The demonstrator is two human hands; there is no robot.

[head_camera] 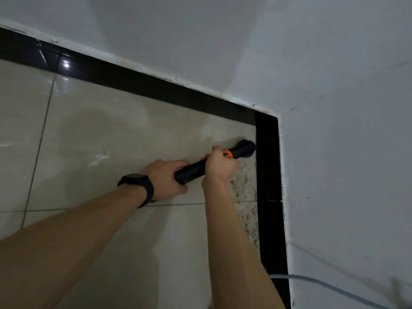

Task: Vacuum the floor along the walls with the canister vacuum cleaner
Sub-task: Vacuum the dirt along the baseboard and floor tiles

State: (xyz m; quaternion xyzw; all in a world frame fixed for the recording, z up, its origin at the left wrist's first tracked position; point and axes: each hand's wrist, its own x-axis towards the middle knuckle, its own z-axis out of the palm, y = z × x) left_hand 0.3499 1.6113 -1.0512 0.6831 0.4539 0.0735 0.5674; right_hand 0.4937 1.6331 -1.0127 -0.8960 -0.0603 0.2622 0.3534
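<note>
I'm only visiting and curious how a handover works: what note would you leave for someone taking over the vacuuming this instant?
Left hand grips the rear of the black vacuum tube. Right hand grips it just behind the orange collar.
The nozzle is down at the floor beside the right black skirting, near the corner.
Done: cannot tell.
Left: dark specks lie along that skirting, nearer the person.
A grey cable trails at lower right. The canister is out of view.
</note>
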